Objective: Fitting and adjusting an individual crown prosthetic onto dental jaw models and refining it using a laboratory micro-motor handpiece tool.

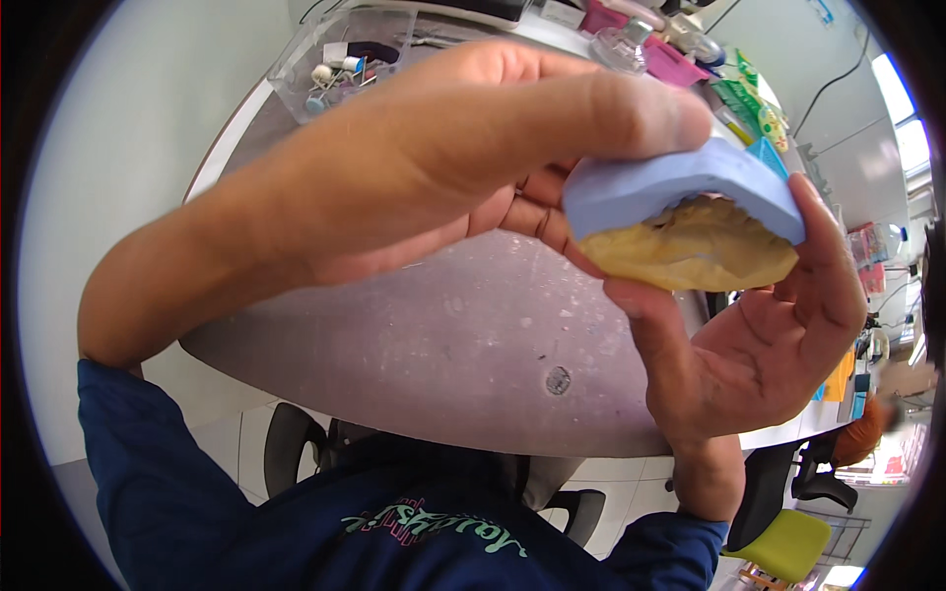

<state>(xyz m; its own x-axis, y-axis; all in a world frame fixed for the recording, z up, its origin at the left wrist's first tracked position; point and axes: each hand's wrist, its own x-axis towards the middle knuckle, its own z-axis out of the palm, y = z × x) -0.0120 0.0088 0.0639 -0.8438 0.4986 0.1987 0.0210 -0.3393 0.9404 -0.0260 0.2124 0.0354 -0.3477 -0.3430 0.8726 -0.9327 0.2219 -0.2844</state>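
A dental model, pale blue plaster [680, 177] on top and yellow stone with tooth shapes [690, 251] below, is held up above the grey desktop [434, 335]. My left hand [463, 167] grips it from the left, thumb along the top of the blue part and fingers curled at its left side. My right hand [749, 345] holds it from the right and below, fingertips on the blue part's right end and thumb at the yellow part's lower left.
A clear bin [296, 69] of small tools stands at the back left. Clear bottles [621, 44], pink trays [675, 67] and green packets [744, 98] line the back right. Office chairs [286, 443] are below the desk. Far right are a green seat [778, 542] and an orange, blurred shape [857, 433].
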